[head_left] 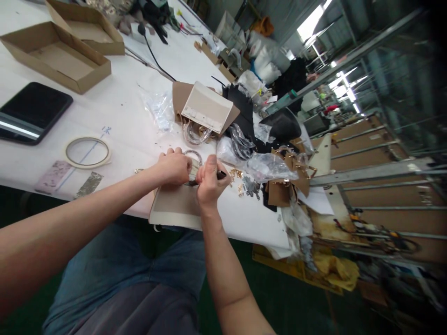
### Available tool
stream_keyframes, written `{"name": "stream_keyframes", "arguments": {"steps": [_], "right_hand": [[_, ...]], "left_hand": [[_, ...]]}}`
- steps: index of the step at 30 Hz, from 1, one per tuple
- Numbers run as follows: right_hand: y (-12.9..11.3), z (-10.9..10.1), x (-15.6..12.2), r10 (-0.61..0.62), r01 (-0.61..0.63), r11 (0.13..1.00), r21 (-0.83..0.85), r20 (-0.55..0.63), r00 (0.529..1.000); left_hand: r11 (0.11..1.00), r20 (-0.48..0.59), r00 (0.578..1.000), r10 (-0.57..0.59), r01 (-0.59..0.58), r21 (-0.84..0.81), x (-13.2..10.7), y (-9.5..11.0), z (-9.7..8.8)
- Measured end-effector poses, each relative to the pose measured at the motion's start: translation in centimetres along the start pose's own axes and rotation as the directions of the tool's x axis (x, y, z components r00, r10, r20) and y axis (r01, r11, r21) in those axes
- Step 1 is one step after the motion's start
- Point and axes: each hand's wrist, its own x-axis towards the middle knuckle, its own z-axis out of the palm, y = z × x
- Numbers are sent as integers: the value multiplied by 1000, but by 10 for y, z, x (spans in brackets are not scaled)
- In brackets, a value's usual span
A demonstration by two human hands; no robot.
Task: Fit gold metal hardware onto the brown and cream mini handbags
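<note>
A beige bag panel (174, 207) lies at the near edge of the white table (122, 116). My left hand (173, 166) is closed over its top edge, fingers curled down on the panel. My right hand (209, 179) is closed round a dark-handled tool (220, 175), its tip pointing left toward the left hand at the panel's top. A clear plastic ring handle (193, 153) shows just beyond my knuckles. Small gold metal fittings (240, 179) lie scattered right of my right hand.
A second beige bag (206, 108) stands behind on brown card. A tape roll (87, 152), a black tablet (32, 111) and open cardboard trays (57, 58) sit to the left. Clear plastic bags (265, 166), brown leather pieces (279, 193) and clutter fill the right. A black cable (155, 60) crosses the far table.
</note>
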Motion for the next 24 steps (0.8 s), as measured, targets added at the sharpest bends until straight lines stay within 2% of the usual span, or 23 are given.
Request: {"name": "stream_keyframes", "arguments": {"steps": [5,13,17,24], "right_hand": [[0,-1,-1,-7,7,1000,-21,-4,1000],[2,-20,-1,1,9,976,218,-46,999],[7,-14,-2,11,-9,970,244,-6,1000],[13,-2,6,33,-35,985,169,15,999]], "left_hand": [[998,66,997,-26,22,64,0,10,-10],[999,17,999,-35,35,17,3,6,1],[999,11,999,-48,47,20,1,8,0],[999,27,999,-31,30,36,1,6,-2]]}}
